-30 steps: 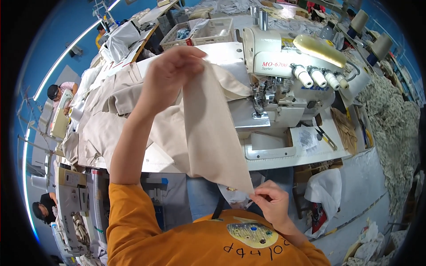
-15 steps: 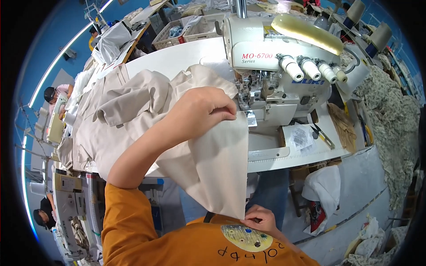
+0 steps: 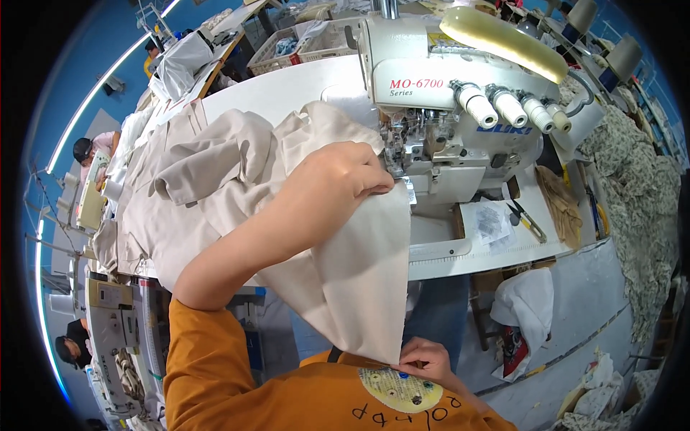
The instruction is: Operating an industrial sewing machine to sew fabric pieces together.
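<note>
A large piece of beige fabric (image 3: 363, 266) lies bunched on the machine table and hangs over its front edge toward me. My left hand (image 3: 343, 176) is closed on the fabric's right edge, just in front of the needle area of the white overlock sewing machine (image 3: 417, 79). Low down by my body, my right hand (image 3: 425, 359) pinches the hanging lower corner. Between both hands the cut edge runs nearly straight. The fabric's far end reaches the presser foot area, where my left hand partly hides it.
Right of the machine bed lie thread snips (image 3: 528, 221), a label sheet (image 3: 491, 221) and a brown cloth (image 3: 559, 205). Plastic crates (image 3: 327, 44) stand behind the table. A patterned fabric heap (image 3: 625, 172) fills the far right. Other people sit at machines on the left.
My left hand has shifted slightly right, nearer the machine, with the fabric edge in it. My right hand still grips the lower corner, having moved slightly.
</note>
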Demonstrator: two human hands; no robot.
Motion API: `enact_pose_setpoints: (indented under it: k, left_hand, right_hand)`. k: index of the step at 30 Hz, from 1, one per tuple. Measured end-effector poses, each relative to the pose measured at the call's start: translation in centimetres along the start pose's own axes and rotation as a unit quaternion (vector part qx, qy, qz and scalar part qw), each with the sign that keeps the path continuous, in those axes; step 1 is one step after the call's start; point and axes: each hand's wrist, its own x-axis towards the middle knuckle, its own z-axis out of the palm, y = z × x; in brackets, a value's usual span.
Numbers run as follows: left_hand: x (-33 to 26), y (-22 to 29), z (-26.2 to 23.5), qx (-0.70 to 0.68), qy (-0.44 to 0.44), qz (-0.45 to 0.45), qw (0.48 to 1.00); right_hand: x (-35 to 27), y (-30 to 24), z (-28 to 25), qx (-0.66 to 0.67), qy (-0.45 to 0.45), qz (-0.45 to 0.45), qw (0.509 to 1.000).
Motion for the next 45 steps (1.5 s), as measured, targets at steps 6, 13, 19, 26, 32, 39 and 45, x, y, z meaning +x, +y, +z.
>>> enact_pose_setpoints:
  k: [6,13,19,26,32,39,45]
  left_hand:
    - [0.0,-0.2,0.0,0.047,0.028,0.012,0.998]
    - [0.4,-0.1,0.2,0.009,0.046,-0.088,0.995]
    - [0.4,0.1,0.1,0.009,0.042,-0.086,0.995]
    - [0.7,0.5,0.2,-0.005,0.037,-0.111,0.993]
    - [0.3,0.3,0.3,-0.017,0.06,-0.114,0.991]
    - [-0.2,0.1,0.8,-0.011,0.068,-0.091,0.994]
    - [0.1,-0.3,0.7,0.013,0.066,-0.08,0.995]
  right_hand:
    - [1.0,-1.7,-0.3,0.029,-0.001,0.013,1.0]
    - [1.1,-2.0,-0.5,0.008,0.02,0.014,1.0]
    - [1.1,-2.7,-0.2,-0.044,0.029,-0.007,0.999]
    - [-0.8,-3.6,1.2,0.004,0.101,0.063,0.993]
    - [0.6,-4.6,0.7,-0.082,0.016,-0.089,0.993]
    - [-0.2,-4.9,1.6,-0.048,0.051,-0.035,0.997]
    - [-0.2,-4.1,1.3,-0.02,0.067,-0.008,0.998]
